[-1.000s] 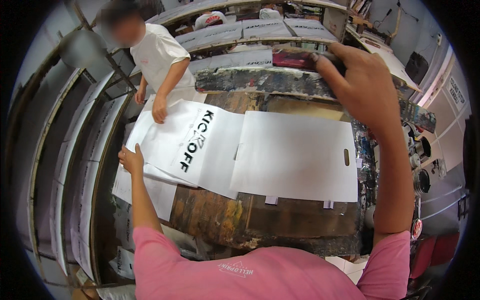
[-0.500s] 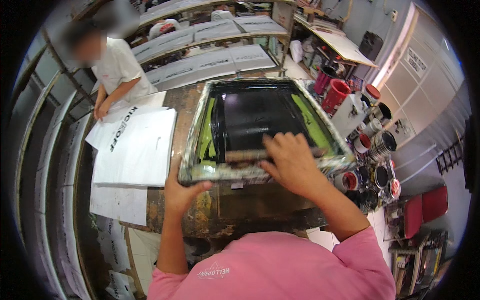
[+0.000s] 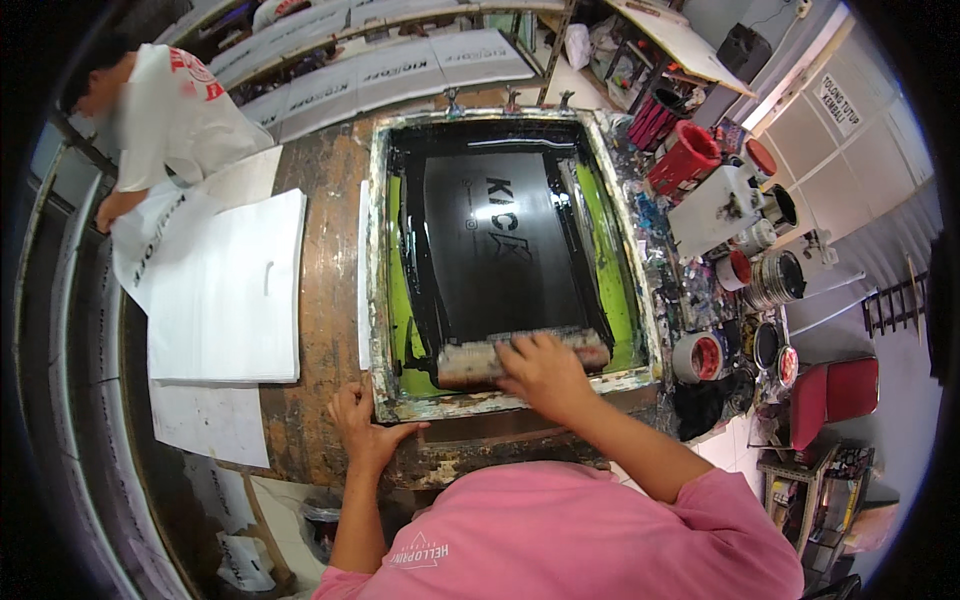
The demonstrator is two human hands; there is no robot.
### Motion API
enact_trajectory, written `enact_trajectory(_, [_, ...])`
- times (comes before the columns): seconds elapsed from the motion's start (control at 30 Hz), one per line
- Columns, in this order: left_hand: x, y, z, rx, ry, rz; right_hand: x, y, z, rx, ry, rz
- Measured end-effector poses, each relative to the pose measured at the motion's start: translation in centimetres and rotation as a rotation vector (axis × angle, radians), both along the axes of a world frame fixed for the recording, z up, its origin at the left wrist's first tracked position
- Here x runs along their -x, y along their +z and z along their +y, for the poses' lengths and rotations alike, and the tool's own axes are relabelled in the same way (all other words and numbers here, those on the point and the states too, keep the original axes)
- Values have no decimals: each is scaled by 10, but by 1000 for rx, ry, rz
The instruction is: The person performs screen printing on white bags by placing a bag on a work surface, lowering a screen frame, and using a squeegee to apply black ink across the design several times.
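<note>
A screen-printing frame (image 3: 645, 310) with a paint-crusted rim lies flat on the worn wooden table. Black ink covers most of its mesh (image 3: 490, 290), with green strips at both sides and dark lettering showing near the middle. My right hand (image 3: 545, 375) is closed over a wide squeegee (image 3: 465, 365) at the near end of the mesh. By the frame's near left corner is my left hand (image 3: 368, 435), thumb stretched along the front edge and fingers apart, holding nothing. A strip of white paper (image 3: 363, 290) sticks out under the frame's left side.
Left of the frame lies a stack of white sheets (image 3: 230, 300). A co-worker (image 3: 190, 110) holds a printed sheet (image 3: 155, 235) beside it. Ink tubs and cans (image 3: 685, 160) crowd the right side. Racks with printed sheets (image 3: 400, 75) stand behind; a red chair (image 3: 835, 400) is at right.
The frame has come down from a tilt to lie flat, and lettering now shows on the mesh. My left hand has lowered with it. The co-worker has moved left, drawing a printed sheet off the stack.
</note>
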State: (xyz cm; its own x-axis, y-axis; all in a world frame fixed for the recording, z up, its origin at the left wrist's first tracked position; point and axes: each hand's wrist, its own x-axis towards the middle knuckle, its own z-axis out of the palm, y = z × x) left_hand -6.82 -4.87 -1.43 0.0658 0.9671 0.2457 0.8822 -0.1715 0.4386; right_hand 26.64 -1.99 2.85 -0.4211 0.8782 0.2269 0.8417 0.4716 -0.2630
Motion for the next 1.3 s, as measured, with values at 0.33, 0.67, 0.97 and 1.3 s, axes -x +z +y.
enact_trajectory(0.33, [2, 6, 1, 91, 3, -57, -19, -32, 263, -156, -38, -71])
enact_trajectory(0.67, [-3, -16, -16, -78, 46, -391, -49, 22, 400, -51, 20, -58])
enact_trajectory(0.97, [-5, -41, -22, -129, 40, -395, -17, 3, 291, -176, 10, -119])
enact_trajectory(1.3, [-7, -41, -17, -106, 70, -404, 0, 60, 15, 69, -11, -103])
